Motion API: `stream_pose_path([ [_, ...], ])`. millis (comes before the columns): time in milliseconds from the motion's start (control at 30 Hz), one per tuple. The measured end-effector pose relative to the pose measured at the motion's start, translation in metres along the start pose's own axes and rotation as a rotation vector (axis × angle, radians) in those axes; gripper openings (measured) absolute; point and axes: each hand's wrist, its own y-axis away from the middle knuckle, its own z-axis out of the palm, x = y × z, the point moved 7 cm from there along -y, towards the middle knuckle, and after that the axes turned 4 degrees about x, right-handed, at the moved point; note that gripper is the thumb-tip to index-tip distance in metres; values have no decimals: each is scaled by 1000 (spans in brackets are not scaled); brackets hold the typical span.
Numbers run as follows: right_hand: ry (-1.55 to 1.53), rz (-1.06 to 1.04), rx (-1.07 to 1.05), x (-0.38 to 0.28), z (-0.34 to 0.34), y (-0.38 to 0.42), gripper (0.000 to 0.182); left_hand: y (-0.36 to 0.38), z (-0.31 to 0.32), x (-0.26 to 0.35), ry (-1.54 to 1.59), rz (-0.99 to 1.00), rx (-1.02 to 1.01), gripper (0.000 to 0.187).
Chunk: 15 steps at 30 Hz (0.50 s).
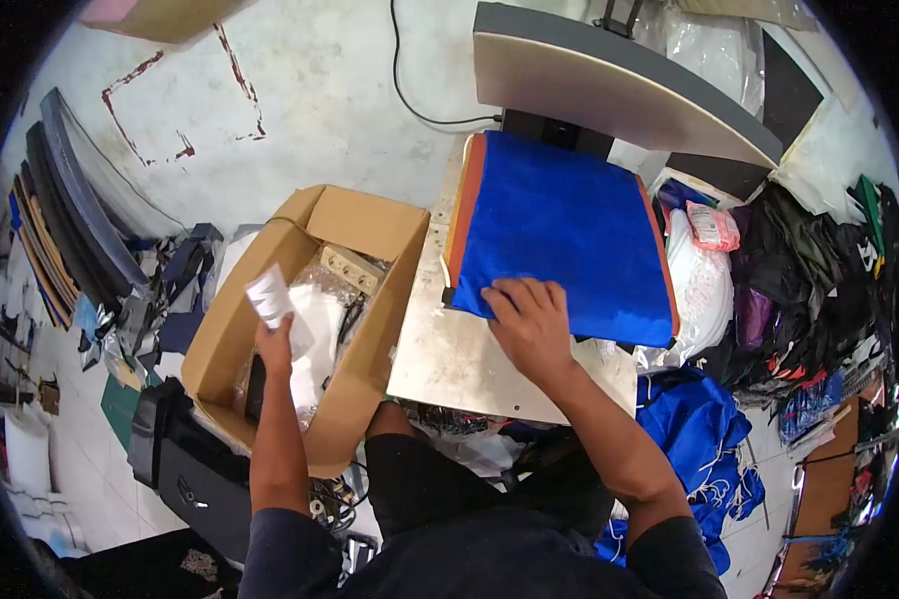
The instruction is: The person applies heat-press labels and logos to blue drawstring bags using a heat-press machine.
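My left hand [274, 344] is closed on a small white printed slip [268, 297] with dark marks, held up over an open cardboard box. My right hand [529, 321] lies on the front left part of a blue cloth piece [574, 230], fingers slightly bent and pressed down on it. The cloth is spread on a pale board [449, 369], with orange-brown strips along its sides and a whitish cord at the left. A small black tab [449, 297] shows at its front left corner.
The cardboard box [365, 215] holds white sheets [315, 339], clear plastic and a power strip [352, 268]. Behind the cloth, a large tilted panel [619, 85] hangs over the board. Blue cloth [694, 429] is heaped at the right, below piled dark garments [799, 270]. A black case [195, 479] stands at the left.
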Motion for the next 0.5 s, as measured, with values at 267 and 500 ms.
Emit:
stream_pose_path([
  [267,-71,-116,98,-4,6,9,32,7,-10,108,129,232,212,38],
  [500,-114,33,-60,4,-11,26,57,58,39,192,201,35,57,34],
])
